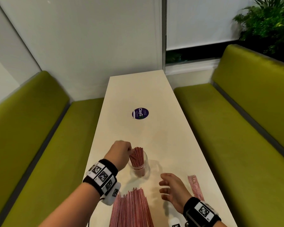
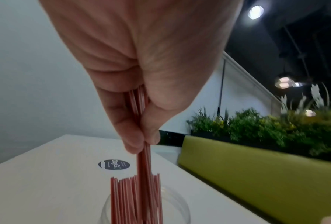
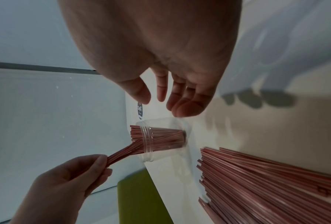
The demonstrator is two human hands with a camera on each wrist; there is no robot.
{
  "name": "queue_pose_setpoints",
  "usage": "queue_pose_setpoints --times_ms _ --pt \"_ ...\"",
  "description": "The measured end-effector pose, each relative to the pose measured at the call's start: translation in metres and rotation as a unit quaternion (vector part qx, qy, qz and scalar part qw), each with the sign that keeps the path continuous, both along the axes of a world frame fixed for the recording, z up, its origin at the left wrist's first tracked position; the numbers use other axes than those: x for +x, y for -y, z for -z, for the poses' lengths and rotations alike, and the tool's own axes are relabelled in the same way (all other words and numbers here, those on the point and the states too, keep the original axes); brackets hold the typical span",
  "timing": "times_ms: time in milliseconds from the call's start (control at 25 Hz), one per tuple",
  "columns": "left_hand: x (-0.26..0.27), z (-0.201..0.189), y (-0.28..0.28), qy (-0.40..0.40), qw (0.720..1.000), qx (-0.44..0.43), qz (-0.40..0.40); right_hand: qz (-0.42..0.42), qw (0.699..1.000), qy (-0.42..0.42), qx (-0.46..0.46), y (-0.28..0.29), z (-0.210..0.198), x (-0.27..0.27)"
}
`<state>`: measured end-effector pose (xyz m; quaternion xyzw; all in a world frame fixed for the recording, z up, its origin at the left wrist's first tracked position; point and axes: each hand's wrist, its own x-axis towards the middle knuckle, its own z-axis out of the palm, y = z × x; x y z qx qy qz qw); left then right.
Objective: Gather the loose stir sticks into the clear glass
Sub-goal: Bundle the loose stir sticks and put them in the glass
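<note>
A purple round sticker (image 1: 140, 113) sits at my twelve o'clock on the cream desk (image 1: 162, 99). My left hand (image 1: 120, 152) pinches red striped stir sticks (image 1: 132, 156) into the clear glass (image 1: 140, 167); my right hand (image 1: 173, 190) hovers spread, empty.

Your glass (image 1: 140, 167) stands upright on the table, clear, with a threaded rim, and already packed with thin red-and-white striped sticks (image 1: 137, 157) that poke above its mouth. One small bunch (image 3: 122, 153) leans out over the rim at a slant. The loose pile (image 1: 132, 208) lies fanned flat just beside the glass, nearer you.
</note>
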<state>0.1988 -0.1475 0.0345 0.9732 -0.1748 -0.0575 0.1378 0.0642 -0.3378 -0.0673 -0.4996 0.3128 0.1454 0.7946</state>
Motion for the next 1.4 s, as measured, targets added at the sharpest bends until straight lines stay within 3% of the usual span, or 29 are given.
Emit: queue_pose_setpoints --times_ms 160,280,360,560,920,1120,1400 --pt "0.018 0.021 0.020 -0.076 0.978 0.176 0.084 -0.033 0.999 -0.013 -0.033 0.005 0.002 -0.001" --pt "0.024 0.033 0.034 -0.117 0.959 0.224 0.127 -0.048 0.998 -0.008 -0.047 0.005 0.001 -0.001" --pt "0.029 0.033 0.038 -0.109 0.962 0.213 0.131 -0.046 0.998 -0.005 -0.047 0.005 0.001 -0.002" --pt "0.042 0.032 0.024 -0.083 0.988 0.096 0.092 -0.019 0.999 -0.005 -0.048 0.005 0.004 -0.002" --pt "0.033 0.051 0.007 -0.031 0.994 -0.100 0.034 -0.014 0.999 -0.004 -0.049 0.000 0.000 -0.006" --pt "0.019 0.071 -0.003 0.018 0.998 -0.023 0.055 -0.015 0.998 -0.014 -0.064 0.003 -0.001 -0.010" --pt "0.010 0.082 0.002 -0.028 0.995 0.032 0.088 -0.030 0.996 -0.023 -0.081 0.000 -0.006 -0.022"
